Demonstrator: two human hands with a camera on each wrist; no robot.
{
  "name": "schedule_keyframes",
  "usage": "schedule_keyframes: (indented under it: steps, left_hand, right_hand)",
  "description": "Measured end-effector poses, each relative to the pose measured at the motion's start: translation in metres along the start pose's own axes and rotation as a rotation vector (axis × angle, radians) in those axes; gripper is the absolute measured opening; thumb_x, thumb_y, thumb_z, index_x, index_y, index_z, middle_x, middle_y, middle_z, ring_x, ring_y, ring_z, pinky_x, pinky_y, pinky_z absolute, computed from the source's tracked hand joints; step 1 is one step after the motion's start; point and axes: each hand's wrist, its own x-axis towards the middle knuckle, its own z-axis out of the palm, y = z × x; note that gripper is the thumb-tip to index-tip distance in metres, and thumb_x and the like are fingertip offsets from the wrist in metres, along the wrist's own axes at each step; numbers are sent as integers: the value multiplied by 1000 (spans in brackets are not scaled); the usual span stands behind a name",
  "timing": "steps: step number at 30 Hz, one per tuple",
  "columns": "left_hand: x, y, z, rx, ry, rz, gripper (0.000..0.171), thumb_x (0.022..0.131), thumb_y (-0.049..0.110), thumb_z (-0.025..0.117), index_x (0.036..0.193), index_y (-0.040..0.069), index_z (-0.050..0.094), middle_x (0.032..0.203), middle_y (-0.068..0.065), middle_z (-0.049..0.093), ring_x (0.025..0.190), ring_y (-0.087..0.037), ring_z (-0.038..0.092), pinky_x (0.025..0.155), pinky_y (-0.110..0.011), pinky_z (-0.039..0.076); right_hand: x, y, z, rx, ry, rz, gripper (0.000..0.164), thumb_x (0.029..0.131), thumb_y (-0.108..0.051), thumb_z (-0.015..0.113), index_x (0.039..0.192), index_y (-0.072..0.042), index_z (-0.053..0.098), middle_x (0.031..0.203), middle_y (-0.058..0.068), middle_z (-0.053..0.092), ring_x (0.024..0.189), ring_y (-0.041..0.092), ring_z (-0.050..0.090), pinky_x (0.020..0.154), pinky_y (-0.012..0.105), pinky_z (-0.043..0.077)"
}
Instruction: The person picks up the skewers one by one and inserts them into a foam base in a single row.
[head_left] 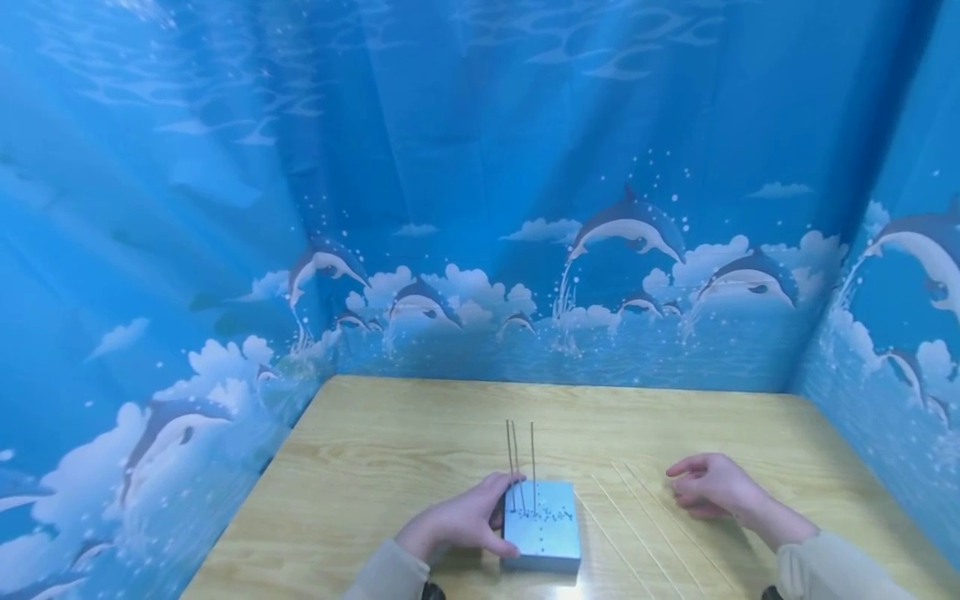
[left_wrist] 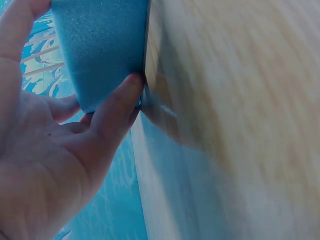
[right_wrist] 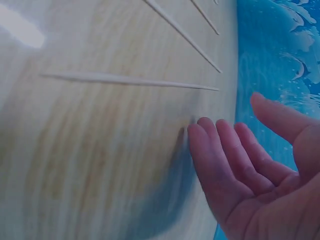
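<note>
A light blue foam block [head_left: 551,537], its top dotted with small holes, sits on the table. Three thin sticks [head_left: 533,458] stand upright in it toward its left side. My left hand [head_left: 467,518] grips the block from the left, thumb at the near side and fingers around the far side. In the left wrist view, the thumb [left_wrist: 117,102] presses low on the block [left_wrist: 102,50]. To the right, my right hand [head_left: 712,486] hovers over the table holding nothing, its fingers loosely bent. Beside it lie several pale thin sticks [right_wrist: 135,81], apart from the fingertips.
The wood-grain table [head_left: 375,450] reaches back to a blue curtain [head_left: 465,208] printed with dolphins and clouds. Curtain also hangs along the left and right sides. The loose sticks lie slantwise between the block and my right hand.
</note>
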Motion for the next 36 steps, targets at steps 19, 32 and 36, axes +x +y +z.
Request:
schedule_keyframes:
  steps: [19,32,36]
  left_hand:
    - [0,1,0,17,1,8,101,70,39,85,153,19,30,148,-2,42,138,-20,41,120,-44,33]
    - [1,0,-1,18,0,8,101,70,40,85,152,19,30,148,-1,42,138,-19,41,120,-43,33]
    - [1,1,0,30,4,9,102,70,40,85,152,18,30,148,-1,42,137,-19,42,120,-43,34]
  right_hand:
    - [-4,5,21,-171,98,51,26,74,-9,82,95,2,70,71,6,63,56,13,56,49,25,54]
    - [0,7,27,-274,130,23,20,69,-12,86,83,-4,73,62,1,61,52,11,54,47,23,51]
    - [1,6,26,-286,122,28,19,69,-11,85,81,-3,73,61,1,60,50,10,53,46,22,50]
